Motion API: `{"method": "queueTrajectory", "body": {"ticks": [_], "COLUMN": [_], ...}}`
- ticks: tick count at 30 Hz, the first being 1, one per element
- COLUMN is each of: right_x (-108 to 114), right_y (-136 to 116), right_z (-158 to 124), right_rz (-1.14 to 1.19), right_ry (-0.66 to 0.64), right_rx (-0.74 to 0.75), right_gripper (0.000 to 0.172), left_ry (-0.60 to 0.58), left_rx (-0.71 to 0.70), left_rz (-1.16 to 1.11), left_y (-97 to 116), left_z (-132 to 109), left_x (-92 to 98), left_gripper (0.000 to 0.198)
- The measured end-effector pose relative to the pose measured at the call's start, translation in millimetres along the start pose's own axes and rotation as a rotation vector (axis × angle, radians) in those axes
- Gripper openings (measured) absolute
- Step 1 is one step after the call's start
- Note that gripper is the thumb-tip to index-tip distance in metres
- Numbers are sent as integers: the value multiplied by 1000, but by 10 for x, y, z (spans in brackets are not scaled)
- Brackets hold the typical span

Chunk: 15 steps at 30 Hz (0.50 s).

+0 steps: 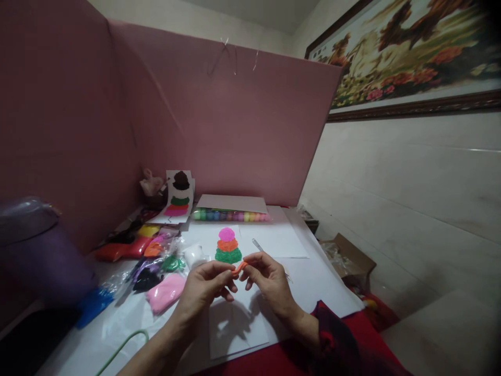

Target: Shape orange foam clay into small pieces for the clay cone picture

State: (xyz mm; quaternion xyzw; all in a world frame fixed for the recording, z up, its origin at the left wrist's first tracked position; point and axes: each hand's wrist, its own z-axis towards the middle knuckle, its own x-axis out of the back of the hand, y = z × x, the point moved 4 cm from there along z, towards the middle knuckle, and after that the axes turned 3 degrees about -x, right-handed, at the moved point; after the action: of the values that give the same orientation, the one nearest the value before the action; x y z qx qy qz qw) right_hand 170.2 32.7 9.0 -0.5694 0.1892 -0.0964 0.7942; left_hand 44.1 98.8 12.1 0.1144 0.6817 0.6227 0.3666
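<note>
Between my two hands is a small strip of orange modelling clay (240, 268), bent and held up over the white paper. My left hand (209, 282) pinches its left end with thumb and forefinger. The right end is pinched in my right hand (268, 279). Just beyond my fingers lies a sheet with a stacked clay picture (227, 245): pink on top, orange in the middle, green at the bottom. A grey tool (257, 244) rests on the paper past my right hand, partly hidden by it. Below my hands is a white sheet (235, 337) in their shadow.
Bags of coloured clay, including a pink pack (166, 293) and red packs (133, 248), crowd the left side. A row of coloured pots (235, 215) lies at the back beside a propped clay picture (180, 196). A purple bin (43, 256) stands far left; a cardboard box (352, 258) stands right.
</note>
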Motion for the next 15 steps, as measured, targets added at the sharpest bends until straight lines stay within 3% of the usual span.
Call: {"method": "queueTrajectory", "body": {"ticks": [7, 15], "right_x": [-49, -89], "right_y": [-30, -61], "right_z": [-57, -122], "right_rz": [-45, -156], "right_ry": [-79, -144], "right_rx": [-6, 5], "right_gripper": [18, 19], "left_ry": [-13, -139], "left_rx": [-21, -31], "left_rz": [119, 220], "left_y": [12, 31], "left_z": [-22, -39], "left_x": [-35, -99], "left_gripper": [28, 28]}}
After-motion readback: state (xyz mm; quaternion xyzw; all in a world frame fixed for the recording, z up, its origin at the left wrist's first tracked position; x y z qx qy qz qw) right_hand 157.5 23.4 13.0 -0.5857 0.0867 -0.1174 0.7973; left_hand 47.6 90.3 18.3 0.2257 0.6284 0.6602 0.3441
